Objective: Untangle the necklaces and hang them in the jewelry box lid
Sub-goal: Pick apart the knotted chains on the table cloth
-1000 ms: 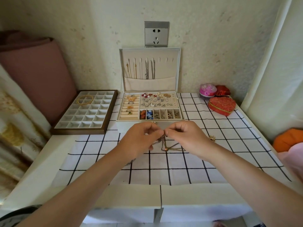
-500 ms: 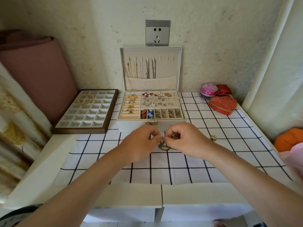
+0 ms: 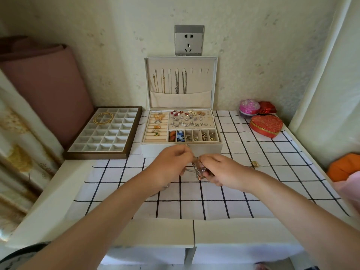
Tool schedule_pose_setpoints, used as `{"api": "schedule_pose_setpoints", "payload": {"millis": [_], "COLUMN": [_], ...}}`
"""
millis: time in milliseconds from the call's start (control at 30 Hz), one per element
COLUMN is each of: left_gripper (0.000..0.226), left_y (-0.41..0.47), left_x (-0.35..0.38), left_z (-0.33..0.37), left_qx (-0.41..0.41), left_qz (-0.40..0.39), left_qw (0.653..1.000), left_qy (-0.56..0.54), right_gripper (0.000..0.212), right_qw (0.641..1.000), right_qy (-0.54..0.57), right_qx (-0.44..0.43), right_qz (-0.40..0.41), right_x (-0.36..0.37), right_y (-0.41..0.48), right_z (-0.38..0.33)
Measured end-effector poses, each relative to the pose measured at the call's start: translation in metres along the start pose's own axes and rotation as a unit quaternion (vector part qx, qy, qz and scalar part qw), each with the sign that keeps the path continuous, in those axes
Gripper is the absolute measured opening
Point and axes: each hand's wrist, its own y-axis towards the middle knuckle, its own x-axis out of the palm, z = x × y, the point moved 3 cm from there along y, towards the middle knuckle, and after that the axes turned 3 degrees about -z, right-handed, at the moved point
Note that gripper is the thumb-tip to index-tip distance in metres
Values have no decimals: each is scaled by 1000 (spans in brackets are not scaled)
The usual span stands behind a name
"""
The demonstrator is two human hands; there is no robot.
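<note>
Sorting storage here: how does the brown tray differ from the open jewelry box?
The brown tray has a dark rim and no lid; the jewelry box is cream with its lid standing upright. The tray's cells are nearly all empty, holding only gold bangles; the box's sections are filled with rings and earrings, and chains hang in its lid. Both are divided into compartments.

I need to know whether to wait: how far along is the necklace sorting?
Partly done. Several chains already hang in the jewelry box lid, with hooks on its right side free. Both hands, left hand and right hand, are working a tangled clump of necklaces that remains unhung.
</note>
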Motion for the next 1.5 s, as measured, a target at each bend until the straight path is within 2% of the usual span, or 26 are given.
{"api": "schedule_pose_setpoints", "payload": {"millis": [67,133,200,367,467,633,733,833,967,1100,1200,1300,1500], "left_gripper": [17,14,20,12,13,11,20,23,25,26,24,18,8], "left_y": [0,0,-2,1,3,2,3,3,2,2,2,4,3], "left_x": [0,4,6,0,-2,-2,-1,0,1,3,0,1,0], "left_z": [-2,-3,-3,-3,-3,-4,-5,-6,-6,-4,-3,-5,-3], "left_qx": [-40,-55,-63,-78,-65,-58,-56,-56,-77,-54,-12,18,68], "left_qz": [-28,-102,-153,-83,-74,-49,-38,-26,-16,-9,6,-12,-69], "left_qw": [992,969,949,981,991,996,997,997,995,996,1000,998,990], "left_qy": [-113,-219,-267,-156,-85,-38,-22,-37,-69,-72,5,66,99], "right_gripper": [29,30,29,30,30,38,42,39,50,40,33,23,37], "right_qw": [1000,999,997,989,986,993,991,990,984,991,994,991,992], "right_qy": [-3,9,13,-43,-54,-7,8,65,142,95,32,-7,58], "right_qx": [-14,-42,-73,-91,-92,-89,-104,-106,-98,-72,-64,-78,-62], "right_qz": [3,8,18,111,128,81,86,62,52,56,82,106,91], "right_x": [0,-2,-5,-23,-27,-26,-22,-23,-24,-27,-32,-34,-30], "right_y": [-2,-4,-5,-1,-2,-5,-8,-9,-10,-15,-14,-14,-13], "right_z": [-3,-8,-12,-5,-4,-3,-3,-5,-8,-14,-13,-12,-7]}}
